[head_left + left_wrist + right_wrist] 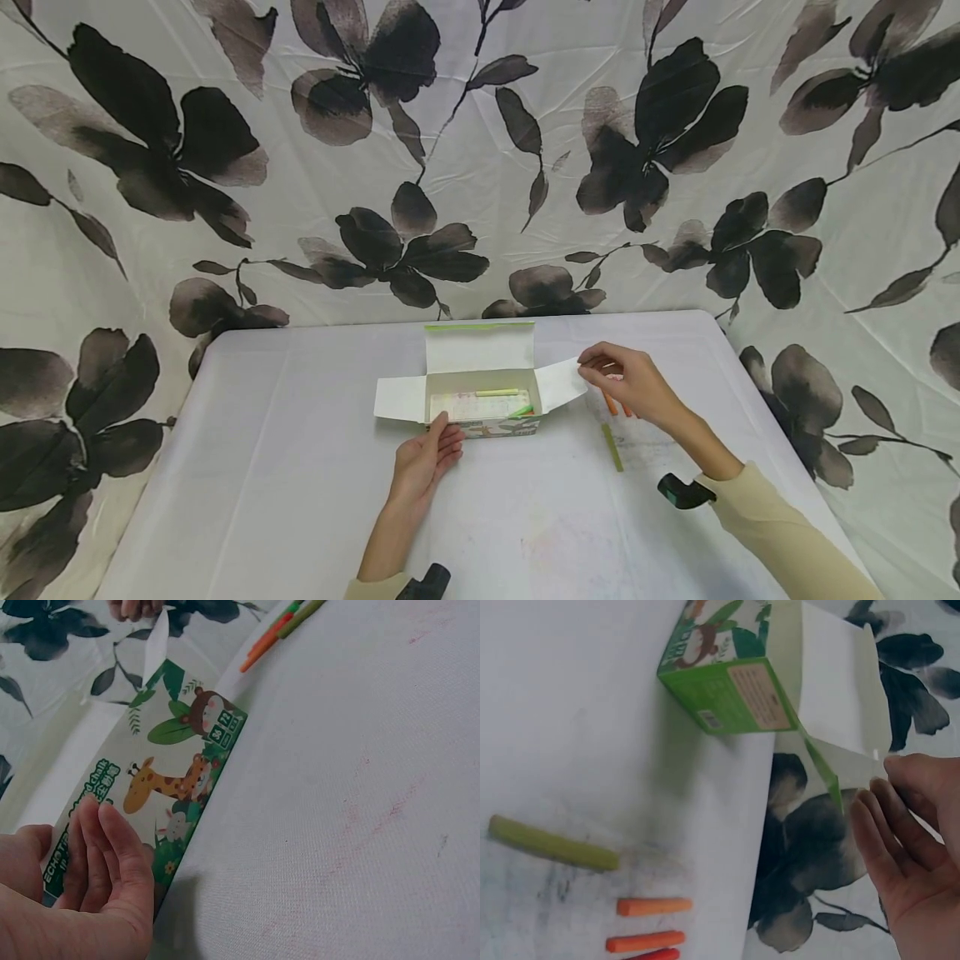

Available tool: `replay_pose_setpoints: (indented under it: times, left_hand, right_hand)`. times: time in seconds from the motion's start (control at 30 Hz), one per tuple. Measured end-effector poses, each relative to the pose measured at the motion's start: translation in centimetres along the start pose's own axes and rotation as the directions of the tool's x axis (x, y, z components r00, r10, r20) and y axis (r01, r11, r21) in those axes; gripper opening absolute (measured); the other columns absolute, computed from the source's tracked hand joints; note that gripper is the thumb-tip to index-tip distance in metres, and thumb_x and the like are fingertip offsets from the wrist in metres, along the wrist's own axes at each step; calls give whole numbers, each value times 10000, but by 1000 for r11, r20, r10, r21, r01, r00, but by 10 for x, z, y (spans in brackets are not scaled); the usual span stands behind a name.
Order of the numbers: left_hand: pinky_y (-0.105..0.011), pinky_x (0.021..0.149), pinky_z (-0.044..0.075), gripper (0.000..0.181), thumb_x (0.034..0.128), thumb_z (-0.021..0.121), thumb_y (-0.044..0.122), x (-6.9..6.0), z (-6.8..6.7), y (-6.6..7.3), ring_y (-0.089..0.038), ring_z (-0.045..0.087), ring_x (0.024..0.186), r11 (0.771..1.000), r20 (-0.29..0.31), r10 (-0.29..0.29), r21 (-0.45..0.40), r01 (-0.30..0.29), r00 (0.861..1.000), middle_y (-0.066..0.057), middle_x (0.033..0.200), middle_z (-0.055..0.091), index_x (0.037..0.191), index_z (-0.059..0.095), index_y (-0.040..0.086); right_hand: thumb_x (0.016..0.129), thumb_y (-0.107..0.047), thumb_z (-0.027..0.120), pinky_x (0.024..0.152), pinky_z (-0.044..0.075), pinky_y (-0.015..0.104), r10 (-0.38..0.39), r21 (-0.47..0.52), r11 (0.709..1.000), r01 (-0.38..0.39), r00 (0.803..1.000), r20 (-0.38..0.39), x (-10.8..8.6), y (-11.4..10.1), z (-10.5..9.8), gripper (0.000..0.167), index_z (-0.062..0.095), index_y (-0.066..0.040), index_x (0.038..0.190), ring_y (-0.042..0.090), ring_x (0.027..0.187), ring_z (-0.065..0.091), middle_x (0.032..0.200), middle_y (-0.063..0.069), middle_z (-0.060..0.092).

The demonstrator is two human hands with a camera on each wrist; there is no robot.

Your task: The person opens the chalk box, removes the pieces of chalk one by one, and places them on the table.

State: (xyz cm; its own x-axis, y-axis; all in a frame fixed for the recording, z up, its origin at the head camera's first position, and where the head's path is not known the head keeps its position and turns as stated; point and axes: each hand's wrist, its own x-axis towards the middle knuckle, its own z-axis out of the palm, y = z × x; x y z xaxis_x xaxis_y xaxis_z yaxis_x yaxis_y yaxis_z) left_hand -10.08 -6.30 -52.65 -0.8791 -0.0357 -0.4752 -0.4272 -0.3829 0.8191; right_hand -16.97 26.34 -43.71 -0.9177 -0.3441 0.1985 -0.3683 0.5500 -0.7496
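A printed chalk box [501,428] stands on the table with its lid and side flaps spread out. My left hand [426,462] holds its front wall at the left, thumb over the rim and fingers against the animal pictures [161,784]. At the right, the fingertips of my right hand [633,385] pinch the outer edge of the right side flap [561,383]. Inside the box lie a yellow chalk stick [497,392] and a green one [521,411]. The box's green end panel [731,701] faces the right wrist view.
On the table [285,500], right of the box, lies an olive chalk stick [612,447]. Orange chalk sticks [654,906] and a red one [656,955] lie beyond it, partly under my right hand in the head view. A floral cloth [465,167] hangs behind the table's far edge.
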Motion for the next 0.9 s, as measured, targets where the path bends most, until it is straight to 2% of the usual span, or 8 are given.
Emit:
replay_pose_setpoints:
  times: [0.2,0.33,0.5,0.67,0.9]
  left_hand:
    - [-219,812,604,533,1004,681,394,0,0,0,-152,717,922,1000,-7,7,7,-7,1000,-86,984,727,1167,639,-112]
    - [-223,812,605,534,1003,683,394,0,1,0,-159,714,919,1000,-7,6,8,-5,1000,-86,978,727,1162,640,-114]
    - [-224,812,605,524,1004,682,389,0,1,0,-163,713,923,1000,-6,4,8,-4,1000,-83,978,723,1156,640,-110]
    - [-224,815,604,531,1001,686,394,1,0,-1,-158,709,920,1000,-5,-1,6,1,1000,-86,984,722,1161,638,-110]
    - [-221,820,601,555,998,685,413,2,-1,-1,-152,702,922,1000,1,-4,5,4,1000,-91,999,715,1177,631,-110]
  right_hand:
    - [962,-69,731,827,611,348,-43,18,999,42,997,67,11,-4,14,172,709,22,1106,201,931,704,1045,64,731]
    - [955,-41,728,795,605,326,-81,19,997,79,992,98,19,-6,23,160,707,36,1094,193,898,695,1023,66,731]
    - [954,-36,727,786,598,288,-91,26,996,88,982,164,28,-8,36,161,705,33,1097,176,901,681,1025,68,724]
    - [953,-10,716,819,598,306,-124,45,992,116,962,245,35,-10,49,136,699,18,1085,189,923,679,1039,119,720]
    - [940,32,709,864,600,330,-160,39,987,157,918,362,45,-13,64,163,687,47,1101,230,966,679,1048,164,710]
